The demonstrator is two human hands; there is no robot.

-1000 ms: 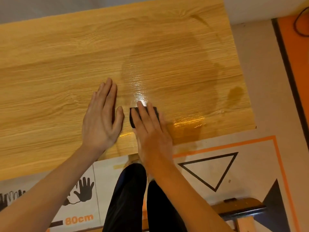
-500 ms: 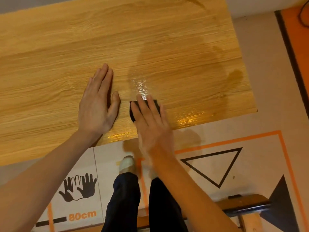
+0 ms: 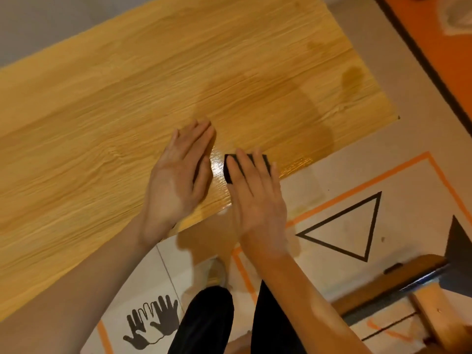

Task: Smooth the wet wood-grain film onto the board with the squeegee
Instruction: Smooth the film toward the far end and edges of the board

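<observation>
A light yellow-brown wood-grain film [image 3: 132, 118] is seen spread over a board that fills the upper left and centre of the frame, its near edge running diagonally from lower left to right of centre. A darker wet patch [image 3: 268, 106] is visible on the film right of centre, with a glossy sheen close to the near edge. A small black rectangular squeegee [image 3: 229, 167] is laid on the film just above that edge, slightly right of the frame's centre. It is pressed down by the right hand [image 3: 255, 192], whose straight fingers are laid over it; no curled grasp is shown. The left hand [image 3: 178, 180] is laid flat on the film just left of the squeegee, fingers extended and nothing held. Below the board, a pale floor mat [image 3: 332, 200] with an orange border and a black outlined triangle [image 3: 367, 226] is seen.
</observation>
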